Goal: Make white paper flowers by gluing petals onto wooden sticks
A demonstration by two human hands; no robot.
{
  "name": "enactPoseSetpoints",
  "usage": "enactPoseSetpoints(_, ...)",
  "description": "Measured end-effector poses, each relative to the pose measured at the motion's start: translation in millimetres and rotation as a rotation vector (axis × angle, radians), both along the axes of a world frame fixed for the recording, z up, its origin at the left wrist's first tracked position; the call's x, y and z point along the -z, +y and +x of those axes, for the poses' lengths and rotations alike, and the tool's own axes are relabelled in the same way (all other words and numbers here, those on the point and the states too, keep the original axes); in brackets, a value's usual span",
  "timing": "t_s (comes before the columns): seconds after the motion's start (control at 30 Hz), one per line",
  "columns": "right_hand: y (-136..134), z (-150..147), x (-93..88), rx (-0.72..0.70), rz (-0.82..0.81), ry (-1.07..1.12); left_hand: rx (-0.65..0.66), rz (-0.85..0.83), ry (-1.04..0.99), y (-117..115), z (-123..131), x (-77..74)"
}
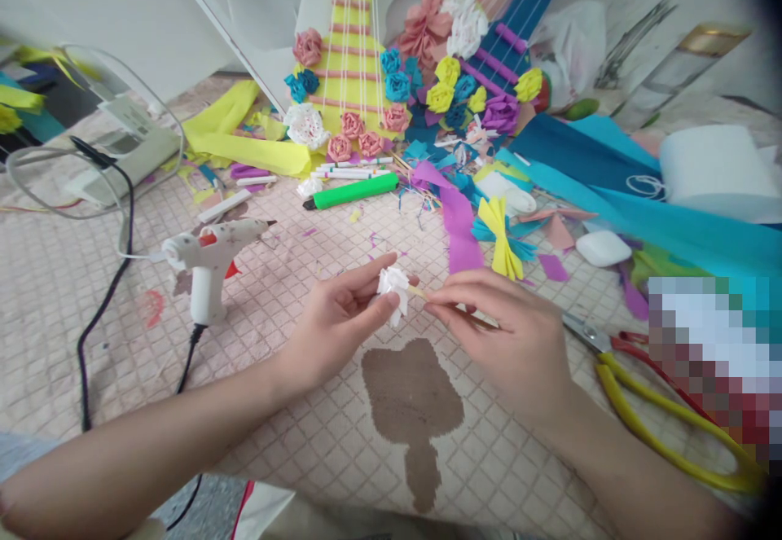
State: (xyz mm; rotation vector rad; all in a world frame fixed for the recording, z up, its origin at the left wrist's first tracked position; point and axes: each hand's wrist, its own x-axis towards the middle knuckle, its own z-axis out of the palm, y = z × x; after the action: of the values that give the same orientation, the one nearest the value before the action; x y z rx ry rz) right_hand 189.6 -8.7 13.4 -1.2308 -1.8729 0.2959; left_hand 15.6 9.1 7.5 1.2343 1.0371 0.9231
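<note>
Between the fingers of my left hand is a small white crepe-paper flower, its petals ruffled. My right hand pinches a thin pale wooden stick, whose tip meets the flower's right side. Whether the stick goes inside the flower I cannot tell. Both hands are raised over the quilted table cover, above a dark brown patch. Close to my right wrist lie scissors with yellow and red handles. Left of my hands stands a white hot glue gun.
A yellow paper guitar and a blue one, trimmed with paper flowers, lean at the back. A green marker, crepe-paper scraps and a white paper roll lie nearby. Cords trail from a power strip at left.
</note>
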Motion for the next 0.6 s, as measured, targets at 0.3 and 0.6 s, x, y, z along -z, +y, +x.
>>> enactPoseSetpoints(0.3,0.6,0.9,2.1,0.001,0.039,-0.028,-0.013,-0.035,-0.045,0.6,0.2,0.9)
enactPoseSetpoints(0.6,0.2,0.2,3.1,0.042,0.177,-0.123,-0.064,-0.106,-0.09,2.0,1.4,3.5)
